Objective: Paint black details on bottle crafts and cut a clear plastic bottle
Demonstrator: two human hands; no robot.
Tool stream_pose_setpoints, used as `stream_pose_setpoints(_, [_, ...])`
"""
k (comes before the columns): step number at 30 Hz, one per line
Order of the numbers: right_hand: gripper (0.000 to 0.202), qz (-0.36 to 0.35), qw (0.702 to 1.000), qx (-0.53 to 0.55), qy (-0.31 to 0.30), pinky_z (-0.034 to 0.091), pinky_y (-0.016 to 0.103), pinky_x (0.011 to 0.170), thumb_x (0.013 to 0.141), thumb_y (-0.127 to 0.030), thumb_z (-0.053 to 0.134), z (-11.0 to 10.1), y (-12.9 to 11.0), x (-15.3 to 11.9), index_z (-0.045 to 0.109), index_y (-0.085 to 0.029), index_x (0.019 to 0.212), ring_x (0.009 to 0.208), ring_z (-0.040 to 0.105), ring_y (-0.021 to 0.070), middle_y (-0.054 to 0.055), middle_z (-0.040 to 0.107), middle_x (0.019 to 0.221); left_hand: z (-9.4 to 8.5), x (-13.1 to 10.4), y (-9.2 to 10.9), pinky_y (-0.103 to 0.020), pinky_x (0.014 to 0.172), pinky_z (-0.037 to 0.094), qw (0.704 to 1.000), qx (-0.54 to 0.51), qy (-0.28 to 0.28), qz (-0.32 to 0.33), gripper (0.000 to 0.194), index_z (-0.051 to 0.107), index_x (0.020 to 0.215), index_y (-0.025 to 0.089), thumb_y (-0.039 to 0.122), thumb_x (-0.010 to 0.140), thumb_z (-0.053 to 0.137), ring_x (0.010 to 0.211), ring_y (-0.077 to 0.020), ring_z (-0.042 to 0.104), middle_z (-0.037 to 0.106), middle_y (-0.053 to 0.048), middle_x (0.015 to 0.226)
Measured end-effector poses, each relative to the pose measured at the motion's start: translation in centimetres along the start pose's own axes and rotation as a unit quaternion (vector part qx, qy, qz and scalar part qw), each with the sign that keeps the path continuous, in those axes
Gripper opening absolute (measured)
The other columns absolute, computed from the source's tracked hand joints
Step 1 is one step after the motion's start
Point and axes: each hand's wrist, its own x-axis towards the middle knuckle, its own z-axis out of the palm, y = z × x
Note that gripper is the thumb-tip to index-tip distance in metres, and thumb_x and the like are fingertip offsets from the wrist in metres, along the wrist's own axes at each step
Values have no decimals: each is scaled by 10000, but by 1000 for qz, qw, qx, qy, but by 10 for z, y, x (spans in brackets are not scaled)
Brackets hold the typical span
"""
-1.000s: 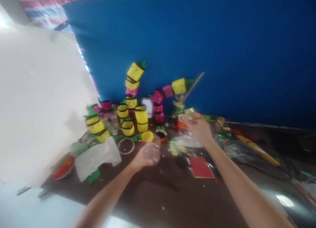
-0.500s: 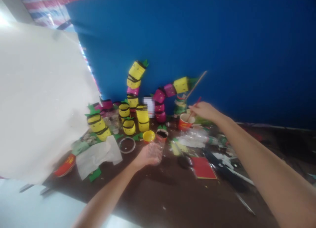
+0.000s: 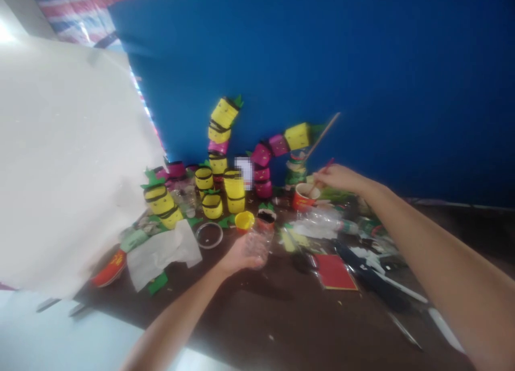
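While your left hand [image 3: 238, 253] is partly closed around a clear plastic cup [image 3: 260, 245], just in front of the yellow cup [image 3: 244, 221], your right hand [image 3: 338, 178], closed in a pinch, holds a thin red stick [image 3: 329, 165] with its lower end inside the white-rimmed red cup [image 3: 303, 201].

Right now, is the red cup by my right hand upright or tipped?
Upright: the red cup stands with its white rim facing up.

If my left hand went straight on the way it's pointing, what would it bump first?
Probably the small cup with the dark inside, just beyond the clear plastic cup your left hand holds, though depth is unclear.
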Motion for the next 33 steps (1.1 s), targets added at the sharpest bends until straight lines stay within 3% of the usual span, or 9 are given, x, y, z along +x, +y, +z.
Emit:
stream_pose_setpoints(15, [319, -2, 1000, 17, 11, 442, 254, 706, 920, -292, 452, -1, 5, 2, 688, -115, 799, 809, 664, 206, 129, 734, 813, -5, -1, -4, -360, 791, 485, 1000, 9, 3, 1, 619, 565, 1067, 163, 338, 551, 859, 802, -183, 641, 659, -43, 890])
stream_pose_setpoints(33, [339, 17, 998, 43, 34, 439, 247, 736, 926, -317, 428, 1, 7, -3, 688, -103, 888, 856, 657, 204, 139, 730, 925, -4, 0, -3, -328, 764, 487, 1000, 3, -4, -8, 616, 565, 1043, 153, 344, 542, 870, 801, -172, 645, 653, -44, 875])
